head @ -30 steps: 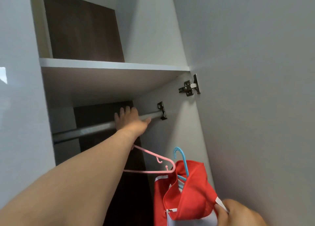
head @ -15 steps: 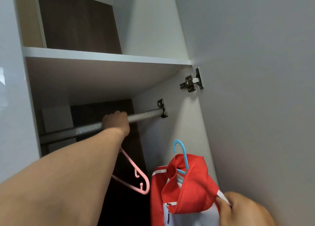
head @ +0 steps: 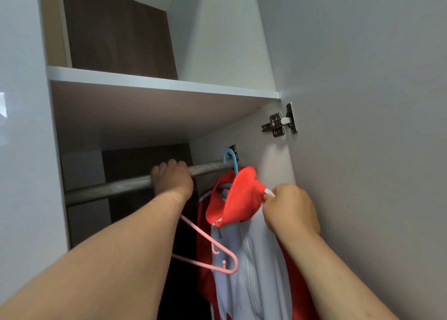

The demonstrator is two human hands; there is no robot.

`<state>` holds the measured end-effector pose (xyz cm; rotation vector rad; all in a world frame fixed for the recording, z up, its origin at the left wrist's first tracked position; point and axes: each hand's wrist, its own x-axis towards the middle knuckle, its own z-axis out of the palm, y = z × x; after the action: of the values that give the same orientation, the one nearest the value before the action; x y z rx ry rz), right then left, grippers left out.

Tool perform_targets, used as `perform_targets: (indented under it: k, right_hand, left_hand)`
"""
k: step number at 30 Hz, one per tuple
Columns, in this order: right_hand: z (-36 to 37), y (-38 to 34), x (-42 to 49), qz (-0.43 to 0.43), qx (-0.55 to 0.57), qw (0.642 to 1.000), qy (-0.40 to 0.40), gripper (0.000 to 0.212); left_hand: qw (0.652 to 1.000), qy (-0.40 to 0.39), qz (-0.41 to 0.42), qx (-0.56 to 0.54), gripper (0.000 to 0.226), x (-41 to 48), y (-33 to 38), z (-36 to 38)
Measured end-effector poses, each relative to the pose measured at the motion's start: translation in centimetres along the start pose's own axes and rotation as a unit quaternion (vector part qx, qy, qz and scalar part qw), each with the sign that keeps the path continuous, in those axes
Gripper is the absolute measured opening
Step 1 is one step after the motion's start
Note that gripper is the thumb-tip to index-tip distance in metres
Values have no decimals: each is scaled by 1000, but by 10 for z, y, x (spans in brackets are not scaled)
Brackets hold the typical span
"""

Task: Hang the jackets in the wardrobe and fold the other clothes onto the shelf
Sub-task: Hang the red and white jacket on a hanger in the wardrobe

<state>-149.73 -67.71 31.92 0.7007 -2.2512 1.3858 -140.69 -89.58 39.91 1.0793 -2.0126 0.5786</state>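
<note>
A red and white jacket (head: 244,254) hangs on a blue hanger (head: 231,160), whose hook is level with the right end of the metal wardrobe rail (head: 116,186). My right hand (head: 289,208) pinches the jacket's red collar at its right edge. My left hand (head: 173,174) grips the rail at its middle, fingers curled over the top. An empty pink hanger (head: 210,252) hangs below my left wrist, tilted, beside the jacket.
A white shelf (head: 164,84) runs above the rail, with a dark back panel (head: 116,34) behind it. The open wardrobe door (head: 375,126) with a metal hinge (head: 279,124) stands close on the right. A glossy side panel (head: 26,150) borders the left.
My right hand has lifted the jacket and blue hanger from low down up to the rail's right end. My left hand stays closed on the rail; the pink hanger swung lower.
</note>
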Motion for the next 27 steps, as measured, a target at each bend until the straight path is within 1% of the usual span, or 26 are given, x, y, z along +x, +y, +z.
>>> perform_targets:
  k: [3,7,11,18,22,25,27]
  right_hand:
    - [11,-15,24,-4,21,1000,-20,28]
    - [23,-26,41,-17,10,999,-41,29]
    - [34,-29,49,-38,-3,998,-53,23]
    - [44,-6,48,-40,-52,996,-56,9]
    - [47,-2,46,-55,-80,993,-64,14]
    - [47,6,40,-60,-85,991,-79,9]
    - [45,10,35,-61,-80,992,-78,14]
  left_hand:
    - [1000,1,0,3,23,1,0,2]
    - [1000,9,-1,7,23,0,2,2]
    - [1000,6,-2,11,25,1,3,1]
    - [1000,-2,4,9,26,-2,2,-3]
    - [999,-23,8,22,28,-2,3,-7]
    - [999,-30,12,38,28,-4,3,-10]
    - [998,-36,17,45,28,-5,4,-12]
